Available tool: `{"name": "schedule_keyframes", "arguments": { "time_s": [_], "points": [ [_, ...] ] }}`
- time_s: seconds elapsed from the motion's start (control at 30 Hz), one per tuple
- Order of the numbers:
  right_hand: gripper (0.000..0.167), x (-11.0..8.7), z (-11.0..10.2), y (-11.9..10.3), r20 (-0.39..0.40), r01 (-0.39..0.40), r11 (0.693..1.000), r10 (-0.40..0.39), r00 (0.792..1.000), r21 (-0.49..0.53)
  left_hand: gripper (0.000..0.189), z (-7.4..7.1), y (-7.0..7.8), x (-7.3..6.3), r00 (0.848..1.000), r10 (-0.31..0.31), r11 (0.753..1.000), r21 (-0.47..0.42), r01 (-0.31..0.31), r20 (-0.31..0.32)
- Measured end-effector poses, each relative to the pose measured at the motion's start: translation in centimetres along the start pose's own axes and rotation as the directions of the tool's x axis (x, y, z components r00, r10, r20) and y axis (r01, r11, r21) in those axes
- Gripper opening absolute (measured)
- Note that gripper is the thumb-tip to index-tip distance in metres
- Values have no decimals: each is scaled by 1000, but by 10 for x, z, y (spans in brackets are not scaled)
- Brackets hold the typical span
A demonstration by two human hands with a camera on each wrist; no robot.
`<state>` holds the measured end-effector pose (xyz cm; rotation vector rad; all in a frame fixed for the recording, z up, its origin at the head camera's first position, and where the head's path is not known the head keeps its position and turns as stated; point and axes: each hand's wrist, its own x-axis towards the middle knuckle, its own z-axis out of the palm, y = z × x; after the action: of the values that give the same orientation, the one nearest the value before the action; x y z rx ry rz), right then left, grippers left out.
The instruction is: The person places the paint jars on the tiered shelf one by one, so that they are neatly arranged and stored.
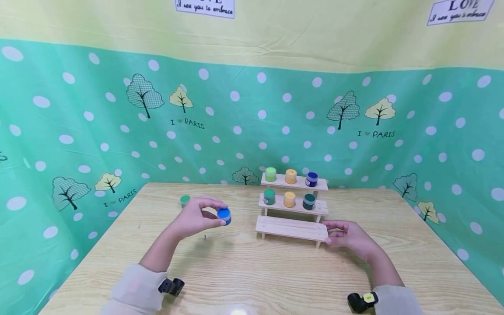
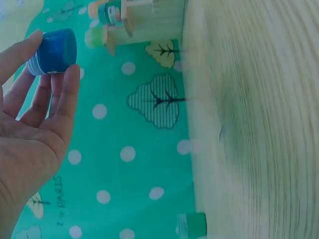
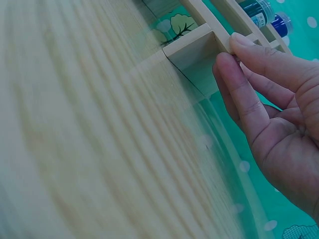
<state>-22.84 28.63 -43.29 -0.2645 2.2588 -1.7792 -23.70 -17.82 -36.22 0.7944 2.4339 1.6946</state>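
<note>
Between thumb and fingers, my left hand [image 1: 198, 215] pinches a small blue paint jar [image 1: 224, 216] above the table, left of a three-step wooden rack [image 1: 291, 228]. In the left wrist view the blue jar [image 2: 59, 51] is tilted on its side in the fingertips. My right hand [image 1: 348, 236] grips the right end of the rack's lowest step; the right wrist view has thumb and forefinger pinching that step's corner [image 3: 224, 42]. Light green [image 1: 270, 174], orange [image 1: 291, 176] and dark blue [image 1: 311, 179] jars stand on the top step. Green [image 1: 269, 197], yellow-orange [image 1: 289, 199] and dark green [image 1: 309, 201] jars occupy the middle one.
Behind my left hand, a green-topped jar [image 1: 184, 201] stands on the wooden table [image 1: 252, 275], partly hidden in the head view. A polka-dotted green cloth [image 1: 220, 144] hangs along the back and sides of the table. A tiny dark mark [image 1: 204, 236] shows on the tabletop.
</note>
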Motion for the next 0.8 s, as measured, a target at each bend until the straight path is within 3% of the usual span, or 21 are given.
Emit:
{"name": "schedule_keyframes", "arguments": {
  "time_s": [0.6, 0.8],
  "points": [
    [72, 2, -1, 5, -28, -8, 1000, 8, 1000, -28, 33, 37, 12, 17, 993, 94, 992, 78, -100, 74],
    [73, 3, -2, 7, -27, -7, 999, 6, 1000, -35, 31, 52, 13, 25, 992, 95, 991, 86, -102, 87]
  ]
}}
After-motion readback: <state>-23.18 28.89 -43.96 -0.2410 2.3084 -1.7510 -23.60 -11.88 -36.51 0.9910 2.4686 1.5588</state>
